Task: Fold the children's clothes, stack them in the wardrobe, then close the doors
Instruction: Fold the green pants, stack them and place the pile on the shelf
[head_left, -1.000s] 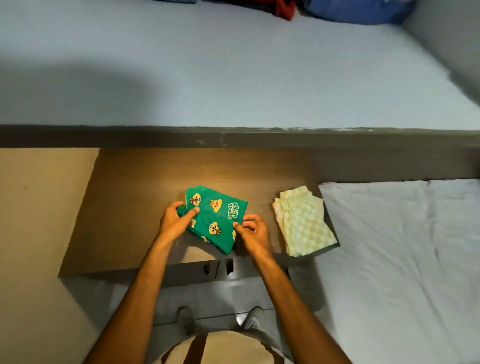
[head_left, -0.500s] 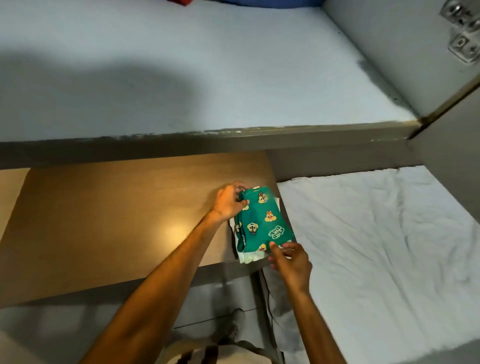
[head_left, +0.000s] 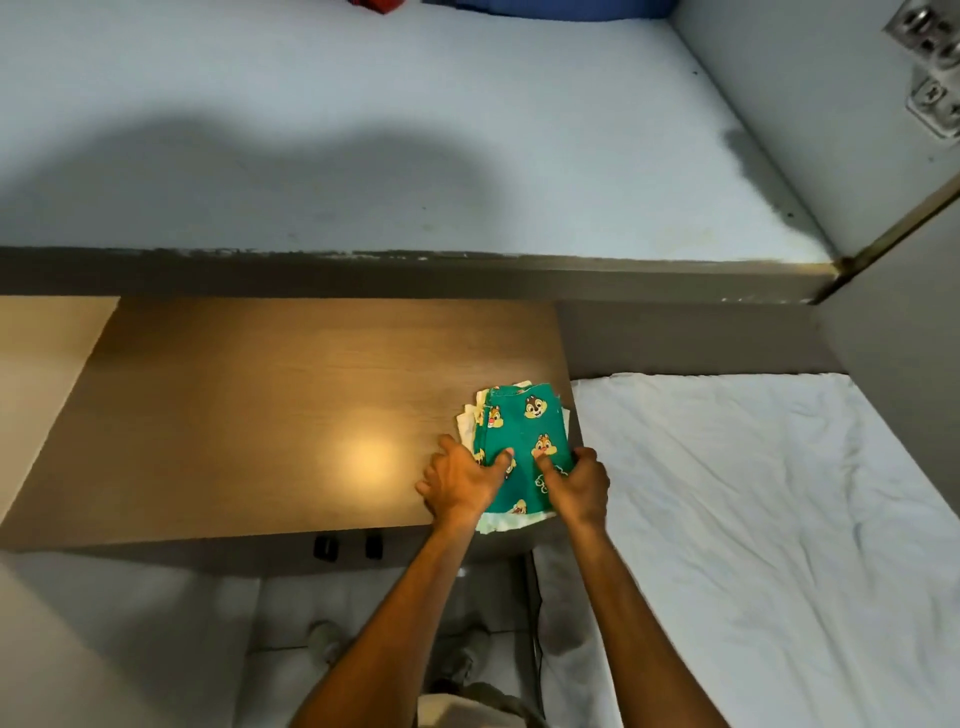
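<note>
**Both hands clasp the small stack of folded clothes**

Just right of the frame's centre, the folded green chipmunk-print garment (head_left: 524, 441) lies on top of a pale folded garment (head_left: 470, 423), whose edges show at the stack's left and near sides. The stack sits at the right end of the wooden tabletop (head_left: 260, 415). The left hand (head_left: 460, 483) grips the stack's left side and the right hand (head_left: 579, 483) its right side, each with a thumb pressed on the green cloth and fingers curled around the edge. Judging by this two-sided hold, the aim is to keep the layers squared and lift them as one bundle.

To the right lies a rumpled white sheet (head_left: 753, 519), close beside the table. Across the upper frame runs a pale blue surface (head_left: 363, 104) with a shadow on it. Whether that is the wardrobe cannot be told. Nothing stands over the stack.
</note>
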